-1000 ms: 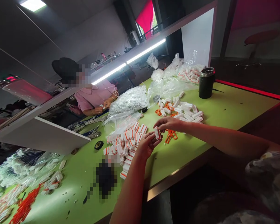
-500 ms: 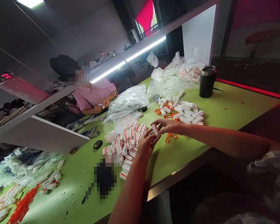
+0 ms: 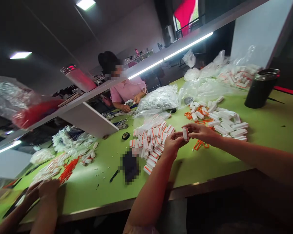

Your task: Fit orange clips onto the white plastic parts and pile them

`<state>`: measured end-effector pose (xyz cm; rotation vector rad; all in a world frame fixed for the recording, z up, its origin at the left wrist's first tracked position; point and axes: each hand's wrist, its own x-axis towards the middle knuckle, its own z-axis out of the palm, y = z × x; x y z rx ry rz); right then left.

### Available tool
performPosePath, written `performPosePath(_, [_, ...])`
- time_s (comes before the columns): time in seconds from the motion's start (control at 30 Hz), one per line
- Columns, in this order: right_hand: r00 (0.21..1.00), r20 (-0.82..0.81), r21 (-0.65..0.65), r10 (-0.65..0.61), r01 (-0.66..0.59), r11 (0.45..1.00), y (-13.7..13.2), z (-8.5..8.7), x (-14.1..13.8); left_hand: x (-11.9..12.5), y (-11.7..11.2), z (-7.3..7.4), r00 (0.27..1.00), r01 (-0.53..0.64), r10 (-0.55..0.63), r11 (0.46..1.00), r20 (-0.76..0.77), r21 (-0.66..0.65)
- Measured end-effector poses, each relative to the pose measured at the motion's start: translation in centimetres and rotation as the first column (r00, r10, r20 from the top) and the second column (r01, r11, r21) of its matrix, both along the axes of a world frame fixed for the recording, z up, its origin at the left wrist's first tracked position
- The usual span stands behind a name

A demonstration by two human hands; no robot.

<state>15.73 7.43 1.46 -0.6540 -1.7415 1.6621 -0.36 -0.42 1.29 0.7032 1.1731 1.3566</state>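
Observation:
Between both hands I hold a white plastic connector housing (image 3: 185, 134), its face with rows of small holes turned towards me. My left hand (image 3: 173, 143) pinches it from the left, and my right hand (image 3: 197, 132) has its fingers closed on the other side. Just left of and behind my left hand lies a pile of white connector housings with orange bands (image 3: 146, 141). Beyond my right hand is a heap of plain white housings (image 3: 226, 122), with loose orange rectangular frames (image 3: 200, 145) on the table near my right wrist.
A black tumbler (image 3: 261, 89) stands at the right on the green table (image 3: 112, 191). Clear plastic bags of parts (image 3: 158, 97) lie at the back. Black tape (image 3: 125, 136) sits left of the pile. Across the table a person (image 3: 128, 89) works; another person's hands (image 3: 42, 188) are at lower left.
The view has swung left, so the table's contents sit further right and another person's hands appear at lower left. Both my hands still hold the housing, now turned more upright.

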Motion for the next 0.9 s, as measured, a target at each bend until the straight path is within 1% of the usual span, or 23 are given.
performPosePath(0.1, [0.996,0.081,0.047,-0.033,0.029,0.998,0.4,-0.1,0.2,-0.4,0.0,-0.1,0.997,0.049,-0.045,0.996,-0.061,0.070])
performPosePath(0.23, [0.987,0.159,0.054,-0.038,0.029,0.998,0.4,0.0,0.6,-0.7,0.2,-0.5,0.983,0.108,-0.088,0.987,-0.160,0.119])
performPosePath(0.33, [0.986,0.168,0.071,-0.026,0.014,0.997,0.3,0.0,0.6,-1.1,0.7,-0.7,0.960,0.106,-0.064,0.984,-0.271,0.144])
performPosePath(0.4, [0.984,0.176,0.097,-0.006,-0.011,0.995,0.3,-0.1,0.6,-1.8,0.9,-0.6,0.919,0.079,0.001,0.979,-0.395,0.186])
performPosePath(0.43, [0.983,0.185,0.112,-0.002,-0.019,0.994,0.3,-0.1,0.5,-2.3,0.9,-0.3,0.881,0.056,0.053,0.975,-0.471,0.214])
performPosePath(0.47, [0.980,0.197,0.129,-0.006,-0.020,0.991,0.2,-0.2,0.5,-2.8,0.9,-0.1,0.828,0.027,0.116,0.969,-0.549,0.246])
performPosePath(0.5, [0.977,0.214,0.146,-0.013,-0.019,0.989,0.2,-0.2,0.5,-3.5,0.8,0.3,0.759,-0.006,0.184,0.961,-0.625,0.276])
performPosePath(0.53, [0.973,0.229,0.163,-0.024,-0.014,0.986,0.1,-0.1,0.4,-4.1,0.7,0.6,0.674,-0.039,0.248,0.953,-0.696,0.302])
performPosePath(0.6, [0.966,0.254,0.198,-0.043,-0.008,0.980,-0.1,0.1,0.4,-5.3,0.6,1.0,0.475,-0.086,0.339,0.936,-0.812,0.340])
performPosePath(0.67, [0.959,0.277,0.218,-0.050,-0.012,0.976,-0.5,0.5,0.3,-6.3,0.6,1.0,0.275,-0.079,0.358,0.933,-0.892,0.350])
performPosePath(0.7, [0.957,0.285,0.225,-0.058,-0.008,0.974,-0.7,0.7,0.3,-6.7,0.7,0.9,0.185,-0.060,0.350,0.937,-0.918,0.345])
performPosePath(0.73, [0.956,0.287,0.233,-0.067,-0.002,0.973,-0.8,0.9,0.2,-7.1,0.8,0.7,0.114,-0.039,0.339,0.941,-0.934,0.336])
performPosePath(0.77, [0.956,0.286,0.243,-0.074,0.002,0.970,-0.9,1.1,0.3,-7.3,0.9,0.5,0.061,-0.022,0.330,0.944,-0.942,0.329])
performPosePath(0.8, [0.956,0.281,0.259,-0.080,0.005,0.966,-1.0,1.2,0.3,-7.5,1.0,0.2,0.026,-0.013,0.326,0.945,-0.945,0.326])
performPosePath(0.87, [0.961,0.263,0.326,-0.089,-0.002,0.945,-1.0,1.4,0.4,-7.8,1.2,-0.1,-0.002,-0.006,0.334,0.942,-0.942,0.334])
performPosePath(0.9, [0.964,0.248,0.383,-0.094,-0.008,0.924,-1.1,1.5,0.4,-7.8,1.3,-0.2,-0.005,0.003,0.354,0.935,-0.935,0.354])
